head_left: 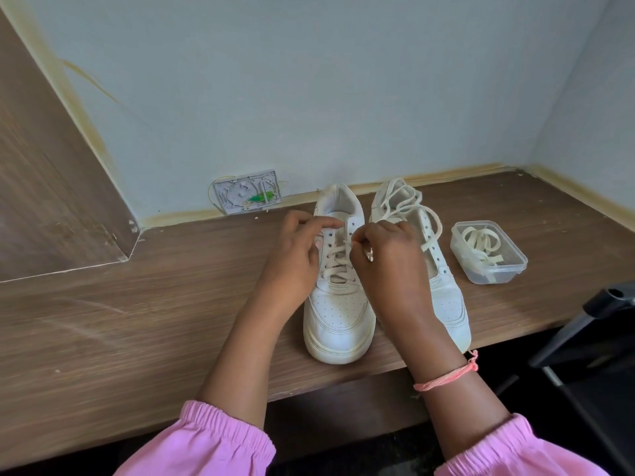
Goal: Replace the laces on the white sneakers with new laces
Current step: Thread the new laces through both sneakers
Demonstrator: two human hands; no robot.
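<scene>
Nearest the lens, pink elastic-cuffed sleeves framing both forearms, a pink thread bracelet circling the right wrist. Reaching forward over the worktop, both hands working at the upper eyelets of the left sneaker: left hand curling, thumb and forefinger pinching a strand of lace near the top of the tongue; right hand curling likewise, fingertips pinching the lace at the middle of the eyelet rows. Lace crossing in several rungs lower down that sneaker, toe pointing toward the camera, heel toward the wall. Just beside it on the right, touching or nearly so, the second sneaker standing parallel, partly hidden behind the right hand, with a loose tangle of lace heaping over its opening. Further right, near but apart, a clear plastic container sitting lidless, holding coiled flat laces. At the back left, a small white plate with green marks leaning against the wall. At the right edge, a dark chair showing partially.
</scene>
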